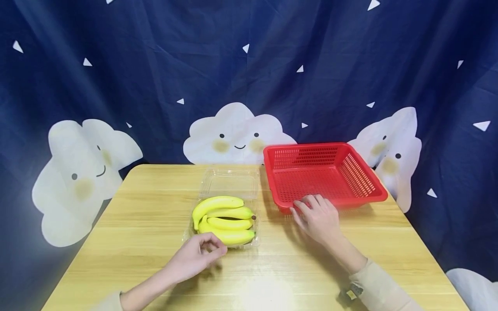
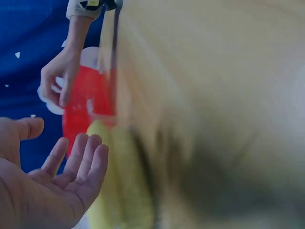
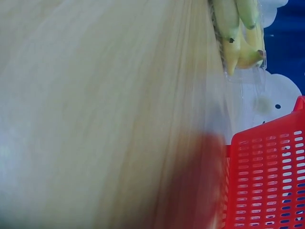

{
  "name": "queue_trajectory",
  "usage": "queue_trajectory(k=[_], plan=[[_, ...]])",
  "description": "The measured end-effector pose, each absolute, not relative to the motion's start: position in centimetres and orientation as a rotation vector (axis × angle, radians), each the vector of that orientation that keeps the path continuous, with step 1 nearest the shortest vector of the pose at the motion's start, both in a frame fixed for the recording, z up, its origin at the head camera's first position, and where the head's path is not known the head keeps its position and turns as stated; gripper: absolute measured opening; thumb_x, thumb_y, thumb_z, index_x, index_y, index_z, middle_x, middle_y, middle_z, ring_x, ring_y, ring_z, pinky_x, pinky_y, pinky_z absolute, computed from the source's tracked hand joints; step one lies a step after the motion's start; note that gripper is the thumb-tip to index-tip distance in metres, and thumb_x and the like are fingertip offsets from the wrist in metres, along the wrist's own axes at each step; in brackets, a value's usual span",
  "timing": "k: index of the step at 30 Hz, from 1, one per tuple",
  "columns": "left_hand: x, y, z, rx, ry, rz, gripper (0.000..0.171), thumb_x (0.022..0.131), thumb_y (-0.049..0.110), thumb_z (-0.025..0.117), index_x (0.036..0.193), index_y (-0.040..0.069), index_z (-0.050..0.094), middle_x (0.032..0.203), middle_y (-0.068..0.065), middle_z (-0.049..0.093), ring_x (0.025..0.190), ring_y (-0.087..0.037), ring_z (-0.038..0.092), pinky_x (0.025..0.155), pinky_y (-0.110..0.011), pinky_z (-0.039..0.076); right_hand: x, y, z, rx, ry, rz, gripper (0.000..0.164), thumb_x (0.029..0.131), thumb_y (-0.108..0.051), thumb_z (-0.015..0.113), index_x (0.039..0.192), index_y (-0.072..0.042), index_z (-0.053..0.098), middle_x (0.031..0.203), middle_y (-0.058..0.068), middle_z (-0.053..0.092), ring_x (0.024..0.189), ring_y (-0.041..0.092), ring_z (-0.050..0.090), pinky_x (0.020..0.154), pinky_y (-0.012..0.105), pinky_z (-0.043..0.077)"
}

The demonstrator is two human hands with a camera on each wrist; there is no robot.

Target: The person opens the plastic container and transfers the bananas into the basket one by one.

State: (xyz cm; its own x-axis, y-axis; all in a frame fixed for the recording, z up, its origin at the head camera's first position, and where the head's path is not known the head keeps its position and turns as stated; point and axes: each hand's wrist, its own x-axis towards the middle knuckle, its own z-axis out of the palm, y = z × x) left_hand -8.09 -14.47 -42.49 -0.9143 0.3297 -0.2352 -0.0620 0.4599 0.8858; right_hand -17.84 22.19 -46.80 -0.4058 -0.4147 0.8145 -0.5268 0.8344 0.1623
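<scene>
Several yellow bananas (image 1: 229,237) lie side by side in a clear plastic clamshell box (image 1: 229,183), its lid folded back toward the far edge. Close by the front banana, my left hand (image 1: 196,255) hovers with relaxed, slightly bent fingers and an empty palm, which the left wrist view (image 2: 62,183) shows plainly. To the right stands a red plastic basket (image 1: 307,183) with slotted walls and nothing inside. My right hand (image 1: 320,219) is over its near rim, fingers loosely bent and holding nothing. The right wrist view shows the basket's side (image 3: 267,181) but no hand.
Everything stands on a light wooden table (image 1: 155,207), whose far edge runs just behind the box and basket. Beyond it hangs a dark blue curtain (image 1: 163,56) printed with smiling clouds and small white triangles. A small dark device (image 1: 355,291) sits at the right sleeve.
</scene>
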Motion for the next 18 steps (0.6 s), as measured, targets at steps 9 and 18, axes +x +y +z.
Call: queue_trajectory(k=[9,18], plan=[[-10.6,-14.7,-40.4,0.430,2.616,1.202,0.024,0.095,0.043,0.075,0.107,0.022,0.073,0.098,0.009,0.072,0.075,-0.006,0.064,0.069,-0.023,0.051,-17.7,22.1,-46.8,0.680,-2.077,0.151,0.038,0.102,-0.042,0.056,0.096,-0.013,0.081,0.087,0.006,0.072,0.077,0.028,0.065,0.061,0.039,0.052],[-14.7,-16.1,-40.3,0.447,2.816,1.057,0.037,0.096,0.043,0.075,0.119,0.015,0.072,0.098,0.006,0.077,0.070,-0.005,0.065,0.068,-0.026,0.052,-17.6,22.1,-46.7,0.675,-2.081,0.141,0.040,0.103,-0.044,0.054,0.096,-0.014,0.080,0.088,0.007,0.072,0.078,0.028,0.065,0.061,0.039,0.053]])
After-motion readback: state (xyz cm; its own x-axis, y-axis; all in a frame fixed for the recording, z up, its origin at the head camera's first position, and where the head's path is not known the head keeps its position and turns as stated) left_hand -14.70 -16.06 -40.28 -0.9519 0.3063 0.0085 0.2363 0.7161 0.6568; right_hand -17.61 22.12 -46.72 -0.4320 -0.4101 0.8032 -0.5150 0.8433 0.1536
